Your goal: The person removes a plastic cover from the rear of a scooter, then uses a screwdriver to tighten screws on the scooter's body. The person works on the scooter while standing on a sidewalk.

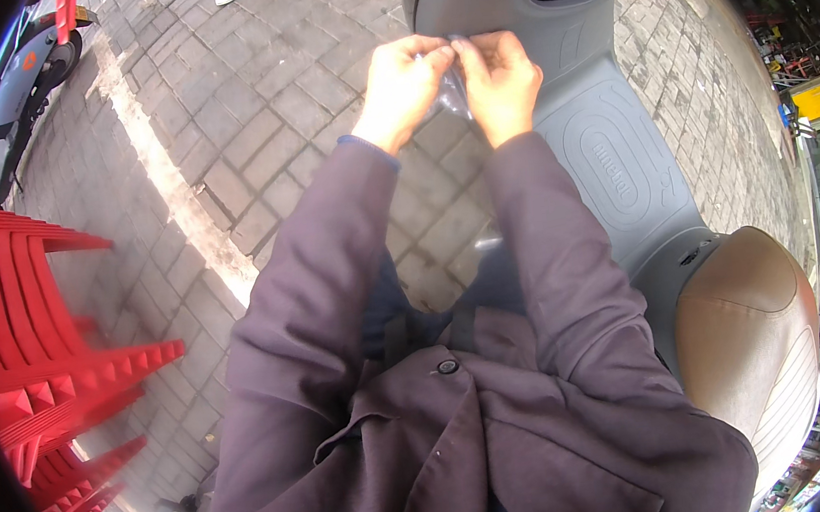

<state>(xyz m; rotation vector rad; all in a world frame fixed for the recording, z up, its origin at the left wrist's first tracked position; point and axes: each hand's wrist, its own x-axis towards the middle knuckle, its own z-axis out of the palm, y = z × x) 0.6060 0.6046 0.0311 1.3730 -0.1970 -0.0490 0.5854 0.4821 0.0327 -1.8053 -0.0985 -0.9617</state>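
Plastic (455,99), thin and clear, hangs from a pinch shared by the left hand (399,85) and the right hand (503,86); the fingertips of both are closed on it and nearly meet. I can't tell whether they touch the grey panel (494,9) of the scooter, whose lower edge runs right by them. The right hand is the tighter placed, with the footboard (626,168) edge just beside its wrist. On the left side there's room to swing an arm: paving (251,123) stretches past a pale stripe (166,172) to the red chairs (20,297), well apart from the left sleeve (304,242). The brown seat (740,306) crowds the right elbow. Another scooter (28,91) stands beyond the stripe, far from both hands.
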